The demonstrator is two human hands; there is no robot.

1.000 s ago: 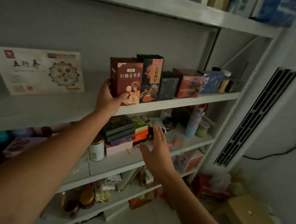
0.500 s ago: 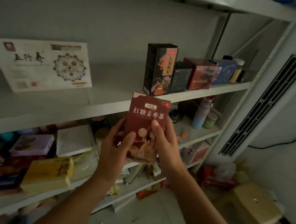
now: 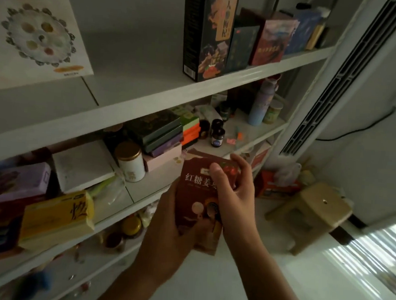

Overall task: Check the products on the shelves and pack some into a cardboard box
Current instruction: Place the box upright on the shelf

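Red box (image 3: 195, 188) low before the shelves (image 3: 149, 97): left hand (image 3: 168, 225) curled round its base, right hand (image 3: 236, 192) pinching the top. Likely light, stiff card, so I'd grip the edges.

On the upper shelf (image 3: 149, 92) the placard (image 3: 36, 33) leans at the far left, the tall box (image 3: 207, 33) stands near the middle at the front edge, and a row of boxes (image 3: 270, 35) runs right from it. On the lower shelf (image 3: 252, 132) the tin (image 3: 130, 161) sits just left of the stack (image 3: 160, 135), the bottles (image 3: 217, 137) right of it, the tube (image 3: 262, 105) and can (image 3: 274, 112) farther right, side by side. Before that shelf the held box (image 3: 198, 196) is between both hands: left hand (image 3: 169, 237) low on it, right hand (image 3: 234, 190) at its upper right edge. The stool (image 3: 317, 212) stands on the floor (image 3: 253, 282), right of the hands
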